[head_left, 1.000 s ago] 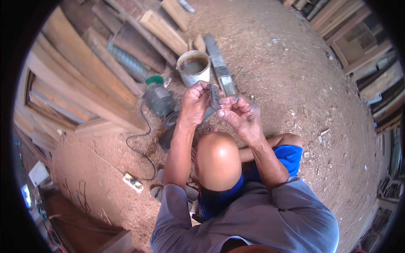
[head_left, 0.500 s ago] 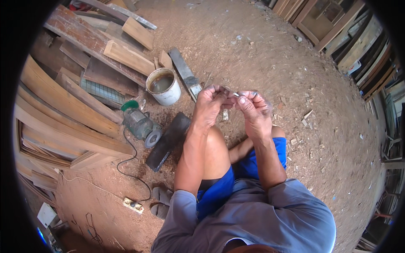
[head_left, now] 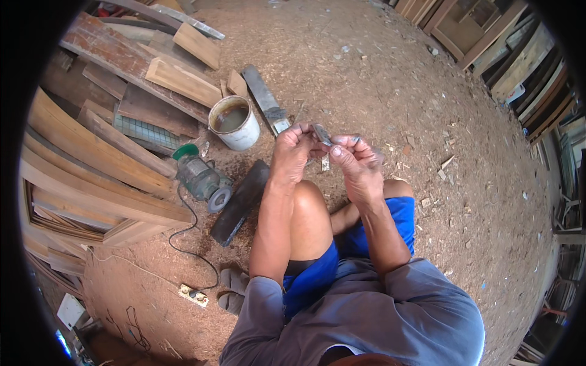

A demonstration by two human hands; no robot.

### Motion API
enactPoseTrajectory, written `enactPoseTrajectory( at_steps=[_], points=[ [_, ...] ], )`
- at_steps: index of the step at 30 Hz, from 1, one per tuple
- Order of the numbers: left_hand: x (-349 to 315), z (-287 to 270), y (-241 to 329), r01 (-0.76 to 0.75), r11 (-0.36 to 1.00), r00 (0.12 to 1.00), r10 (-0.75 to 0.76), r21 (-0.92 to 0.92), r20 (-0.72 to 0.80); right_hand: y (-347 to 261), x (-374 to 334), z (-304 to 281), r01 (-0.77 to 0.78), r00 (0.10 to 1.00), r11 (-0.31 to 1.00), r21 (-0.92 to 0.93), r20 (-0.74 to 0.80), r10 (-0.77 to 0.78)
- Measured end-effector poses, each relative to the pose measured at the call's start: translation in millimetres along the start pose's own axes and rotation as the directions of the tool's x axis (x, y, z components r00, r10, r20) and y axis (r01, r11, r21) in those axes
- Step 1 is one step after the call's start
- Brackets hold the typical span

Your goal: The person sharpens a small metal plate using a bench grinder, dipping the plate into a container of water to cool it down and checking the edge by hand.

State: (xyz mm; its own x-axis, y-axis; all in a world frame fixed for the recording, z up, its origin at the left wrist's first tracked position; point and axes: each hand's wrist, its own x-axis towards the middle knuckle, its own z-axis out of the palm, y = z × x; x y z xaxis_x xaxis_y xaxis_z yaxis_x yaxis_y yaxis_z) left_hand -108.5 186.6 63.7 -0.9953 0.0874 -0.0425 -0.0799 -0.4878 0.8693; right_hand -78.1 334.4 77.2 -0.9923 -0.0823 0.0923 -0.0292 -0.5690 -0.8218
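While long pale wooden planks point(head_left: 91, 158) lean in a stack along the left edge of the sawdust-strewn dirt floor point(head_left: 390, 91), a green-capped grey electric motor tool point(head_left: 198, 177) lies just beside them, its black cord running down to a white socket strip point(head_left: 194, 295) near the floor's lower left. A dark flat sharpening stone point(head_left: 239, 202) lies tilted beside the tool, and above it stands a round white bucket point(head_left: 234, 122) of murky liquid. A long grey metal bar point(head_left: 265, 99) lies to the right of the bucket. The left hand point(head_left: 292, 152) is raised over the bent knee, its fingers pinched on one end of a small flat grey metal blade point(head_left: 321, 135). The right hand point(head_left: 359, 163), just beside it, pinches the blade's other end between thumb and fingertips. Held clear of the floor, the blade sits between both hands, tilted. Brown wooden frames point(head_left: 488, 36) line the floor's right edge.
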Motion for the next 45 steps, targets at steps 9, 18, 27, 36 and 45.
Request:
enactPoseTrajectory(
  at_steps=[9, 18, 27, 36, 45],
  points=[
    [-1, -3, 0, 0.019, 1.000, 1.000, -0.019, -0.024, 0.024, -4, -2, 6, -0.010, 1.000, 0.999, 0.048, -0.006, 0.010],
    [-9, -9, 11, 0.039, 0.937, 0.995, -0.006, -0.346, 0.095, 3, 0, 1, -0.173, 0.984, 0.984, 0.045, 0.046, 0.171],
    [-16, -10, 7, -0.036, 0.998, 0.999, 0.038, -0.049, 0.039, 22, -4, -2, -0.184, 0.977, 0.982, -0.039, 0.101, 0.187],
    [-31, 9, 17, -0.128, 0.985, 0.947, 0.086, 0.117, 0.308, 3, 4, -2, -0.163, 0.986, 0.958, 0.237, 0.075, 0.149],
    [-24, 12, 16, -0.032, 0.999, 0.945, 0.033, -0.006, 0.325, -3, -7, 1, -0.449, 0.893, 0.779, 0.436, 0.203, 0.401]
  ],
)
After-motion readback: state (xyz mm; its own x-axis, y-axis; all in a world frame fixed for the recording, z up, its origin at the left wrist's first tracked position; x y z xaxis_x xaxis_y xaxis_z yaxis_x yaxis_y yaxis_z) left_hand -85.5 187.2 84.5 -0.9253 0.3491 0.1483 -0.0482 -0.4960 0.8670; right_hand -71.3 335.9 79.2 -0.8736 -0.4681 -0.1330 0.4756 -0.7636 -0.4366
